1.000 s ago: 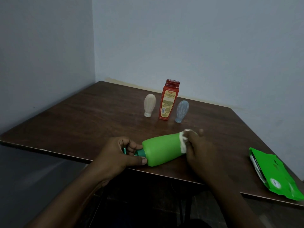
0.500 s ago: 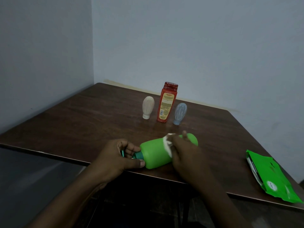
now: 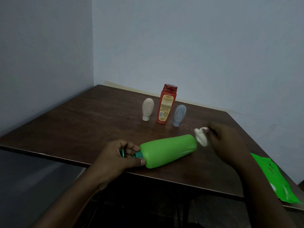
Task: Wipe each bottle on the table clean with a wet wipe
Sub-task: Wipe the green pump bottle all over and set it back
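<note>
A bright green bottle (image 3: 167, 150) lies on its side near the front edge of the brown table (image 3: 82, 122), base pointing right. My left hand (image 3: 118, 155) grips its dark green cap end. My right hand (image 3: 228, 142) pinches a crumpled white wet wipe (image 3: 201, 136) against the bottle's base at the right. Farther back stand three bottles in a row: a beige one (image 3: 147, 109) upside down on its cap, a tall red-orange one (image 3: 166, 106), and a pale blue one (image 3: 179, 115), also on its cap.
A green wet-wipe pack (image 3: 278, 180) lies at the table's front right corner, partly over the edge. Grey walls close the table in behind and on the left. The table's front edge runs just under my left hand.
My right hand slid the wipe from the bottle's base to its middle, then back right to the base end. The bottle stays lying in my left hand's grip.
</note>
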The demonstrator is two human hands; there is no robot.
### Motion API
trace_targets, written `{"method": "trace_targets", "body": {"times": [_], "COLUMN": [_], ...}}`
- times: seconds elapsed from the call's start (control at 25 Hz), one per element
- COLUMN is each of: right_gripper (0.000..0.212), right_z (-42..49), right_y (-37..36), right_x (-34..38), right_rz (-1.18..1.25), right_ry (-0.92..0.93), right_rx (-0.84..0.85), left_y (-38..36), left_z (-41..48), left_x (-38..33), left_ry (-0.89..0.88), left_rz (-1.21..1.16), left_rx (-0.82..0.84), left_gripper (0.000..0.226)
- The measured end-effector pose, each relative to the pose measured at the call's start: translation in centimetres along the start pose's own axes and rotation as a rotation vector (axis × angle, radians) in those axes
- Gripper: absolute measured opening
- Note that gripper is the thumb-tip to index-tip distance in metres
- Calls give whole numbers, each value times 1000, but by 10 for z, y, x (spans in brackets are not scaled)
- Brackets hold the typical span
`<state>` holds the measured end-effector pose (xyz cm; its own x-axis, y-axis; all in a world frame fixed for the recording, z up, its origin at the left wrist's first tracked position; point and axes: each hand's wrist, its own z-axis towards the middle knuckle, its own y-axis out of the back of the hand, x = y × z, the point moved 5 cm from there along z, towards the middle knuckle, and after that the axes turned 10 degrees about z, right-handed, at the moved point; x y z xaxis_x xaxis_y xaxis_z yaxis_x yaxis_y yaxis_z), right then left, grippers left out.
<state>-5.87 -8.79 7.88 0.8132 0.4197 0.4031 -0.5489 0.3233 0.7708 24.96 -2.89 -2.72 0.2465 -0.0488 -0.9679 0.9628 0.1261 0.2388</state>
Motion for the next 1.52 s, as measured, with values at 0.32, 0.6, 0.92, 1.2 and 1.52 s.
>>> {"method": "trace_targets", "body": {"times": [0.32,0.6,0.92,1.2,1.52], "right_gripper": [16,48,41,47,15], "right_z": [-14,-52,-44,-48,-62], "right_y": [-81,-85,-71,-75,-79], "right_x": [50,68,17,-1,31], "right_rz": [17,-7,-199,-134,20], "right_ry": [97,384,78,135,188], "right_rx": [138,128,-100,-124,-149], "left_y": [-1,-4,-6,-4,-4], "left_z": [1,3,7,6,6], "left_x": [5,5,9,7,8], "left_ry": [101,124,160,154,145], "left_rz": [-134,-170,-229,-217,-221], "left_rx": [17,40,69,82,86], "left_gripper": [34,32,35,40,43]}}
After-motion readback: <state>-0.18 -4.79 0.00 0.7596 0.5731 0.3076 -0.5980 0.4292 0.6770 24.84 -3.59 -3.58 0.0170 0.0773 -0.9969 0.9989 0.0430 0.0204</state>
